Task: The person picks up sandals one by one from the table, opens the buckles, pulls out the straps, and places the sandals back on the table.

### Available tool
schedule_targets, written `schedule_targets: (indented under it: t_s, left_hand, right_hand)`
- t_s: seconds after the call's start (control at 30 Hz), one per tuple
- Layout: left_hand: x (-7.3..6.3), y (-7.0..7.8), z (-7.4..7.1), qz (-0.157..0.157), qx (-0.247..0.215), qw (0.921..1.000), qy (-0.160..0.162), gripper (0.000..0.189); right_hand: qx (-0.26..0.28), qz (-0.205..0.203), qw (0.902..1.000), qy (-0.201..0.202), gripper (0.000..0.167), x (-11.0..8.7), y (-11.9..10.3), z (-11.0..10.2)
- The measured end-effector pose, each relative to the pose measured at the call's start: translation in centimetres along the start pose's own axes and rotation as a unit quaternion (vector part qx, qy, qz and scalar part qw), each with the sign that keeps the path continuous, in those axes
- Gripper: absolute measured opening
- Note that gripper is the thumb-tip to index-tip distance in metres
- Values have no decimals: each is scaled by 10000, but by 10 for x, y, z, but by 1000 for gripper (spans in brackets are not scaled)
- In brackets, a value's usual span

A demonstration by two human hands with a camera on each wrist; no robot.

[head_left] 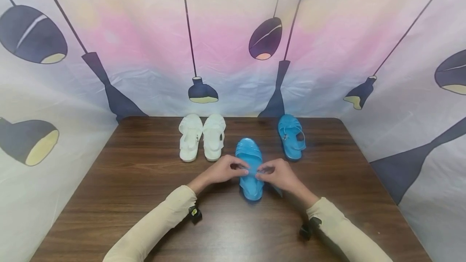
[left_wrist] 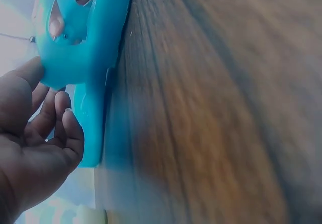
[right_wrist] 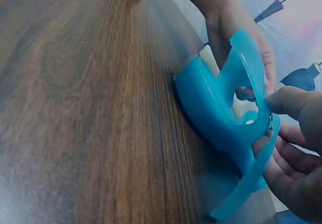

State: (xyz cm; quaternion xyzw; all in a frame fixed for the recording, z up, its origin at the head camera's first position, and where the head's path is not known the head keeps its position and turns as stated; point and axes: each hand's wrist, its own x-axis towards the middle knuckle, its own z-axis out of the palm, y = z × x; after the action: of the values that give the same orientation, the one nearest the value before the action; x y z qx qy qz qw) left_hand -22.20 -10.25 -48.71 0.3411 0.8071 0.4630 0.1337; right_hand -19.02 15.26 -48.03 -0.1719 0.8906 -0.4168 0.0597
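A blue sandal (head_left: 249, 148) lies on the table in front of me, toe pointing away, between my two hands. My left hand (head_left: 221, 169) holds its left side; in the left wrist view the thumb (left_wrist: 31, 72) meets the blue side band and the other fingers curl below it. At the right side, my right hand (head_left: 281, 175) pinches the sandal's ankle strap (right_wrist: 246, 178) near the buckle area. The strap's loose end hangs down past the fingers in the right wrist view. The buckle itself is mostly hidden by the fingertips.
The other blue sandal (head_left: 290, 136), its strap looped round, stands at the back right. A pair of white sandals (head_left: 189, 154) stands side by side at the back left. The brown wooden table (head_left: 145, 197) meets a printed cloth backdrop (head_left: 233, 31) at its far edge.
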Motion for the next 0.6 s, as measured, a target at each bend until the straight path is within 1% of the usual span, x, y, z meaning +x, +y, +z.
schedule_targets:
  t_s: [0.1, 0.23, 0.27, 0.4, 0.5, 0.6]
  left_hand:
    - [-4, -4, -3, -24, -186, 9998, 48, 22]
    - [-5, -5, -4, -252, -310, 9992, 39, 23]
    - [-5, -4, -4, -292, -300, 9991, 54, 23]
    - [0, 1, -1, -275, -107, 9995, 137, 26]
    - [4, 4, 3, -204, 59, 9997, 98, 28]
    - [7, 6, 6, -200, 130, 9997, 58, 25]
  right_hand:
    - [13, 41, 10000, -10, 21, -1, 0, -1]
    - [17, 71, 10000, -8, 20, -2, -2, -2]
    - [20, 64, 10000, 0, 20, -2, -3, -2]
    - [55, 5, 10000, 38, 19, -1, -3, -1]
    - [74, -99, 9999, 61, 18, 0, -2, 0]
    - [86, -150, 9998, 69, 17, 0, -1, 1]
